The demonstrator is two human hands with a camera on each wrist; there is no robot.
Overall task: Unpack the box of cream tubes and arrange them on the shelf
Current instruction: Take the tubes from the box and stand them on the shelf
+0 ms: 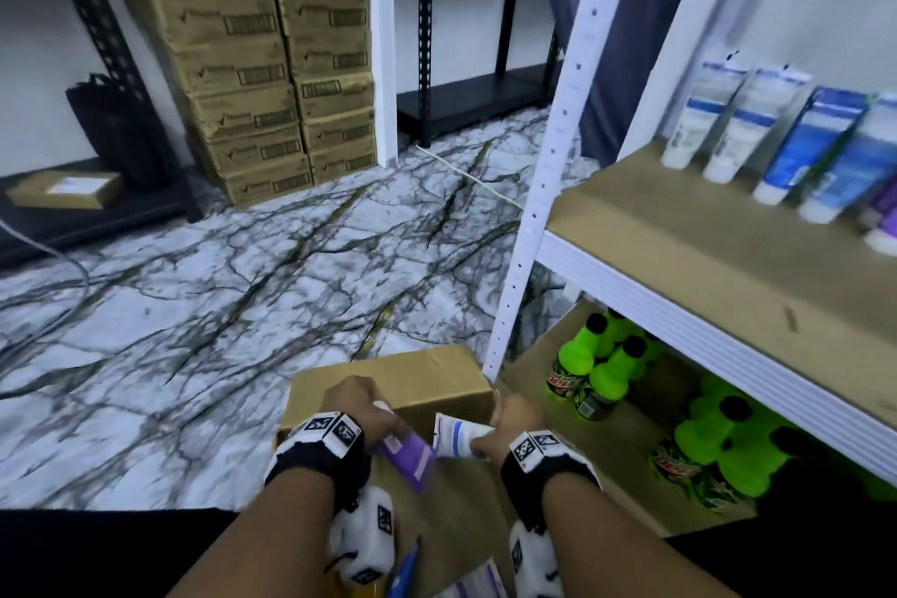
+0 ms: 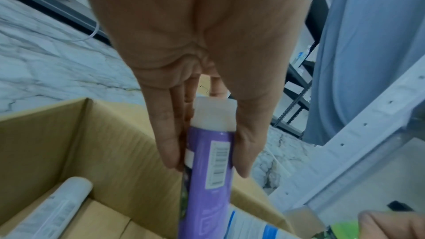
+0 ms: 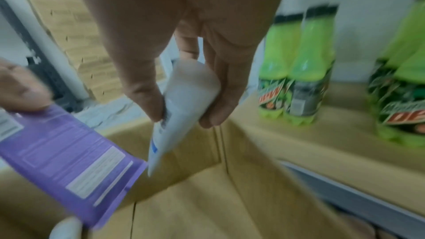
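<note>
An open cardboard box (image 1: 407, 379) sits on the floor by the white rack's post. Over it my left hand (image 1: 357, 403) grips a purple cream tube (image 1: 407, 456) near its white cap (image 2: 215, 114), thumb and fingers (image 2: 168, 144) along its sides. My right hand (image 1: 514, 418) pinches a white tube with a blue stripe (image 1: 458, 437) at its cap end (image 3: 190, 86). Another white tube (image 2: 52, 210) lies inside the box. On the rack's shelf board (image 1: 679, 228), several white and blue tubes (image 1: 776, 136) stand in a row, with a purple one (image 1: 886, 223) at the right edge.
Green soda bottles (image 1: 606, 364) stand on the lower shelf right of the box. Stacked cartons (image 1: 272, 58) and a black rack (image 1: 466, 102) stand at the far side of the marble floor (image 1: 242, 287). The white rack post (image 1: 539, 209) rises just beyond the box.
</note>
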